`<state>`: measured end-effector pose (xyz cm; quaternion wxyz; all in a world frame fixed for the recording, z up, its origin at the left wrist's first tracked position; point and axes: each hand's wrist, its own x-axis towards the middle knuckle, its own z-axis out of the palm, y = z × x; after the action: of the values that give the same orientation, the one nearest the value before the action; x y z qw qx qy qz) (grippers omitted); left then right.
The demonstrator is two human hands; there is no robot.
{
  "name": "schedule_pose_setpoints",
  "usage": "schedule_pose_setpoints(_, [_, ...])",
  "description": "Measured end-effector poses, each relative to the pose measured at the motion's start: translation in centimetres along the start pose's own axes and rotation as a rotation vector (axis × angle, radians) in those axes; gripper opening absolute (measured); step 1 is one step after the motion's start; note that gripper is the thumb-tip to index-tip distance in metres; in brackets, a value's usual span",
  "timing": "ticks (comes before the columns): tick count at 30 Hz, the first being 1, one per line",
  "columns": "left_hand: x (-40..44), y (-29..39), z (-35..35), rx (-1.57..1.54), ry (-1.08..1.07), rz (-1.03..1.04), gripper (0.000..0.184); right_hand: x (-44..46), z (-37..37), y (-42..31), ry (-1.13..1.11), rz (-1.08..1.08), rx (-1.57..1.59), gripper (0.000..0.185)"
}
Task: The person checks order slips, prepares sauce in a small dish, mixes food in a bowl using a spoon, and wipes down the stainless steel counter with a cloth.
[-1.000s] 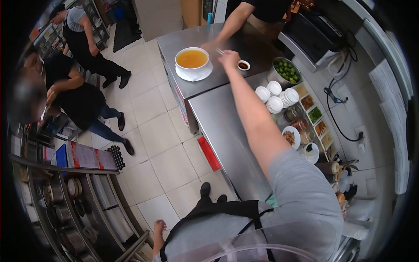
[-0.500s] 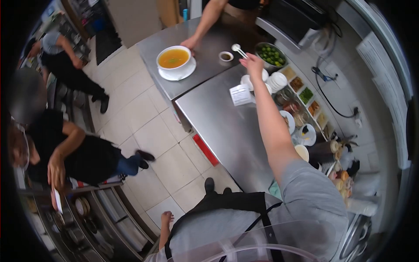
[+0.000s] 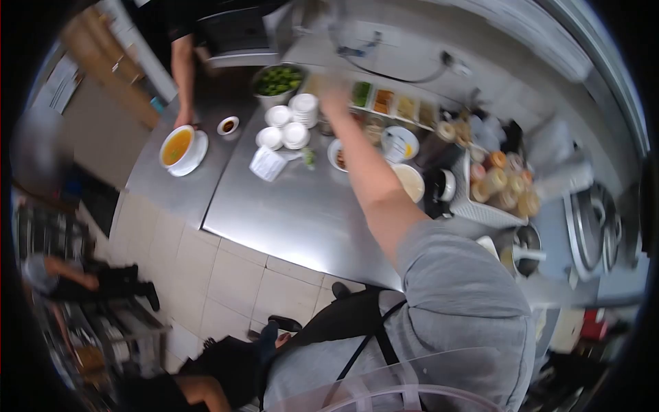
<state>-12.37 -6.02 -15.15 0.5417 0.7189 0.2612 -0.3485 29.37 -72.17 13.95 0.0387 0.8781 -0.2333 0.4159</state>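
Observation:
My right hand (image 3: 334, 97) is stretched out over the row of garnish containers (image 3: 392, 114) along the wall. It is smeared by motion, so its fingers and anything in them cannot be made out. Just left of it stand stacked small white dishes (image 3: 303, 111) and a metal bowl (image 3: 269, 102) of green limes (image 3: 280, 80). Beside my waist only a bit of my left hand (image 3: 282, 339) shows, its fingers mostly hidden. A white bowl of orange soup (image 3: 177, 147) sits on a white plate (image 3: 199, 156) at the left, near a small dish of dark sauce (image 3: 228, 126).
A co-worker's hand (image 3: 184, 119) is at the soup bowl. A printed paper packet (image 3: 268, 163) lies on the steel counter (image 3: 288, 213). A white basket (image 3: 480, 206) of squeeze bottles stands at right. Other people stand at the lower left.
My view has turned to the right. My right hand has moved from beside the lime bowl to the garnish containers; the white spoon it held is no longer discernible. My left hand is more hidden.

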Motion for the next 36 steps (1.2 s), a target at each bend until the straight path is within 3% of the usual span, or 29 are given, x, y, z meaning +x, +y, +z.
schedule_pose_setpoints(1, [0.4,1.2,0.0,0.070,-0.031,0.000,0.025,0.8,-5.5,-1.5,-0.369,0.185,0.376,0.017])
schedule_pose_setpoints(3, [1.7,4.3,0.4,0.205,-0.106,0.008,0.024,-0.4,-14.0,-3.9,-0.368,0.267,0.707,0.012])
schedule_pose_setpoints(4, [2.4,5.9,0.7,0.274,-0.145,0.017,0.024,-1.8,-16.2,-4.0,-0.308,-0.068,0.592,0.014])
schedule_pose_setpoints(5, [3.2,7.7,1.1,0.348,-0.186,0.025,0.023,-3.9,-18.9,-5.3,-0.279,0.118,0.818,0.012])
schedule_pose_setpoints(6, [3.8,9.6,1.7,0.415,-0.226,0.038,0.023,-5.8,-21.5,-5.0,-0.361,-0.110,0.853,0.013])
schedule_pose_setpoints(8, [5.1,13.0,3.2,0.537,-0.298,0.074,0.022,-10.3,-26.8,-3.6,-0.583,-0.293,0.987,0.011])
schedule_pose_setpoints(10, [5.1,16.4,4.9,0.645,-0.361,0.113,0.021,-13.9,-33.4,-1.0,-0.727,-0.374,1.003,0.011])
schedule_pose_setpoints(12, [6.1,18.7,6.5,0.736,-0.416,0.157,0.021,-17.4,-36.9,2.1,-0.841,-0.314,0.964,0.014])
schedule_pose_setpoints(19, [1.5,26.5,12.1,1.086,-0.580,0.308,0.019,-25.4,-45.2,12.2,-0.672,0.347,0.652,0.015])
schedule_pose_setpoints(25, [-16.6,35.8,19.8,1.577,-0.654,0.404,0.017,-32.5,-53.3,25.0,-0.678,0.743,0.053,0.015])
schedule_pose_setpoints(28, [-24.3,39.1,25.4,1.775,-0.710,0.453,0.016,-34.2,-56.6,28.4,-0.681,0.768,-0.178,0.008])
schedule_pose_setpoints(30, [-25.7,39.8,29.4,1.791,-0.818,0.513,0.016,-36.8,-56.6,30.5,-0.705,0.879,-0.084,0.011])
schedule_pose_setpoints(31, [-20.6,39.5,30.5,1.639,-1.115,0.415,0.015,-37.8,-56.4,31.3,-0.724,0.993,-0.005,0.014])
schedule_pose_setpoints(33, [-21.9,38.9,35.0,1.443,-1.158,0.713,0.016,-39.1,-55.9,31.8,-0.780,1.046,0.089,0.016])
schedule_pose_setpoints(35, [-21.1,37.1,40.5,1.167,-1.255,0.843,0.025,-41.1,-54.5,32.0,-0.599,1.448,0.509,0.020])
schedule_pose_setpoints(36, [-22.0,36.3,43.2,1.134,-1.214,0.916,0.026,-41.9,-53.8,31.9,-0.551,1.516,0.676,0.024])
